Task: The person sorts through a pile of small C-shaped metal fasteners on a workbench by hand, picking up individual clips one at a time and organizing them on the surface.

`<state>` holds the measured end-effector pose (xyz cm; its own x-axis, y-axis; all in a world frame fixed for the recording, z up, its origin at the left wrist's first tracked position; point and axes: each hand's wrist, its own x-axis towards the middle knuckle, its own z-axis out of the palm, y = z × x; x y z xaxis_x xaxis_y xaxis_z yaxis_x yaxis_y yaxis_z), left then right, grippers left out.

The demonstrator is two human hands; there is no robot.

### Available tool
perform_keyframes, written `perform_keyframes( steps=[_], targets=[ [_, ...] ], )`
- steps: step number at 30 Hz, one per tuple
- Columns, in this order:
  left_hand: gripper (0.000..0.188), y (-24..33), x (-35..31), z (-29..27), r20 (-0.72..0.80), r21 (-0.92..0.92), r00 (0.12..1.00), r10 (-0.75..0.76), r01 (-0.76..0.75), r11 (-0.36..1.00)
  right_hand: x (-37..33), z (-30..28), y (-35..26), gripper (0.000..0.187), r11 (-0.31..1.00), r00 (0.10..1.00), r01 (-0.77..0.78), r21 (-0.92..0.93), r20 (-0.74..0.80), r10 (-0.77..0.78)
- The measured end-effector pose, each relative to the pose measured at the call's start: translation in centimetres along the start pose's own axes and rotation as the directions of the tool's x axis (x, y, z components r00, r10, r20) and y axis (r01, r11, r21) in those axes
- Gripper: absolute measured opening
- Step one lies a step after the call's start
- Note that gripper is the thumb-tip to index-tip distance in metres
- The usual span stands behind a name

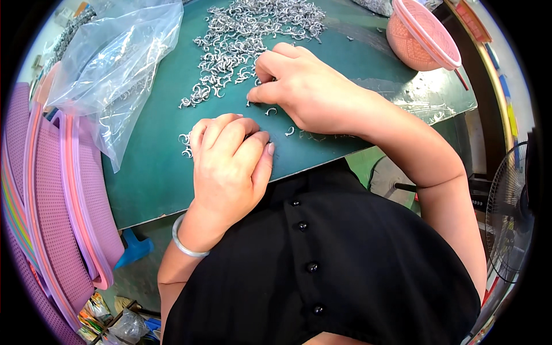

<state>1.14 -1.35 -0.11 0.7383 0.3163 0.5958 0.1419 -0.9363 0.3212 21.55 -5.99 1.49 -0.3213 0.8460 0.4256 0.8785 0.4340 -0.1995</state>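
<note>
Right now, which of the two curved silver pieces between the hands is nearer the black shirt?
The rightmost curved silver piece; the other piece lies nearer the right hand's fingers.

The curved pieces (264, 20) look like shiny metal, the bag (123, 52) glossy plastic, the tabletop (149, 184) smooth.

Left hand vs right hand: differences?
The left hand sits closer to the near edge of the green table; the right hand is beside the pile of grey curved pieces. The left hand has a pale bangle at its wrist; the right hand has none. Both have bent fingers.
</note>
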Motion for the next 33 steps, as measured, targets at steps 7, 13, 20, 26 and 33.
perform_keyframes(
  steps=[7,13,20,26,33],
  targets=[
    [0.013,0.0,-0.1,0.0,-0.016,0.004,1.0,0.015,-0.015,1.0,-0.4,-0.9,-0.4,0.011,0.997,0.998,-0.001,0.079,0.056,-0.004],
    [0.013,0.1,0.0,-0.2,-0.006,0.0,1.0,0.005,-0.005,1.0,-1.3,-1.0,-0.3,0.012,0.994,1.0,0.025,0.111,0.001,-0.025],
    [0.012,0.2,0.0,-0.2,-0.013,-0.001,1.0,0.01,-0.01,1.0,-1.8,-1.2,-0.7,0.01,0.994,0.999,-0.052,0.101,0.0,0.052],
    [0.011,-0.2,-0.3,0.3,-0.045,-0.004,0.999,0.028,-0.029,1.0,-1.4,-1.5,-0.9,0.01,0.987,0.999,-0.003,0.161,0.033,-0.002],
    [0.01,-0.2,-0.2,0.3,-0.05,-0.016,0.998,0.027,-0.028,0.999,-0.6,0.1,-0.4,0.009,0.992,1.0,-0.003,0.128,-0.03,0.006]
  ],
)
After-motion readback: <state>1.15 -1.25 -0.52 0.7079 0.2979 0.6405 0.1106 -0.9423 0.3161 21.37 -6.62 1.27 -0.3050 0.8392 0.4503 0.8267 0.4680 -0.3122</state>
